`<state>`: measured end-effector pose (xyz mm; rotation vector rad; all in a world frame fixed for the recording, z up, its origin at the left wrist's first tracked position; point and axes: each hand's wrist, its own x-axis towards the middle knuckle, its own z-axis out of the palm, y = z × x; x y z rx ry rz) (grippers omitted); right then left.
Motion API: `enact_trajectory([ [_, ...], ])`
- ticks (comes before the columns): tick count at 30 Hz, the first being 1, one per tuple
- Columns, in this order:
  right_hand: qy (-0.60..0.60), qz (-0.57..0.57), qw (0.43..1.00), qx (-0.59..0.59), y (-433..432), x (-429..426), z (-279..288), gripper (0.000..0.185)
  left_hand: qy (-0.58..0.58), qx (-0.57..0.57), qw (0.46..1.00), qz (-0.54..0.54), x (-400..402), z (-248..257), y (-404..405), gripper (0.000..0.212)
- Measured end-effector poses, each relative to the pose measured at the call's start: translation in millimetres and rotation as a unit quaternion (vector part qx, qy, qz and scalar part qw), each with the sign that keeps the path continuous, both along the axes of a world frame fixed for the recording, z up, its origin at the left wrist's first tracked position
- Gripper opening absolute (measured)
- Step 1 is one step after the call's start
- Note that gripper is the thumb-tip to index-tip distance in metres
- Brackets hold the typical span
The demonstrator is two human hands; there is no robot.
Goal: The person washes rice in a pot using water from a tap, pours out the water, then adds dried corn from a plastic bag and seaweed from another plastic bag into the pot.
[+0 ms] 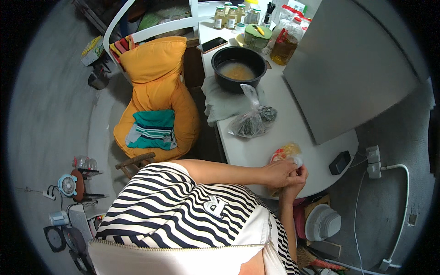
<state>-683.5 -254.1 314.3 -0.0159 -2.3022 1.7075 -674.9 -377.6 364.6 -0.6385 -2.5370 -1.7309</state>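
Both hands are together over the near part of the white table (244, 151). My left hand (280, 173) and my right hand (299, 179) overlap at the gathered white or clear neck of a plastic bag (287, 151) with yellowish pieces and red print. The fingers partly hide the bag, and part of it seems to show below the wrists. Farther left lies a knotted clear plastic bag of dark dried material (253, 120). Behind it, a black pot (239, 68) with cloudy liquid and tan contents stands on a folded grey-green cloth (220, 103).
A large grey panel (350, 68) stands along the table's right side, with a small black box (340, 163) near it. At the back are glass jars (231, 17), a green-lidded container (256, 37), an oil bottle (284, 46) and a phone (213, 44). An orange padded chair (154, 89) stands left.
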Motion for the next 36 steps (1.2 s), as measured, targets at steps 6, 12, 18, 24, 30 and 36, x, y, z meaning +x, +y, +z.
enact_trajectory([
  [6,-0.024,-0.011,0.996,0.084,6.1,-16.5,-1.7,0.025,-0.095,0.012,0.995,0.029,-13.9,0.9,11.3,0.042],
  [12,-0.143,0.159,0.957,-0.196,19.9,-27.2,7.3,0.015,-0.166,0.057,0.984,0.02,-19.1,3.3,-13.1,0.027],
  [18,-0.188,0.219,0.926,-0.242,27.9,-24.3,14.0,0.015,0.048,0.027,0.996,0.066,-18.0,-15.8,-4.7,0.023],
  [24,-0.159,0.153,0.972,-0.075,27.1,-27.9,16.5,0.011,0.023,-0.015,0.991,0.127,-18.2,-14.5,-2.4,0.016],
  [30,-0.046,0.198,0.979,-0.019,29.4,-20.0,11.1,0.016,0.016,0.026,0.983,0.18,-29.6,15.4,-6.6,0.012],
  [36,0.139,0.202,0.952,0.183,31.2,-10.0,5.1,0.023,-0.145,0.236,0.952,0.131,-42.4,28.6,-4.4,0.012],
])
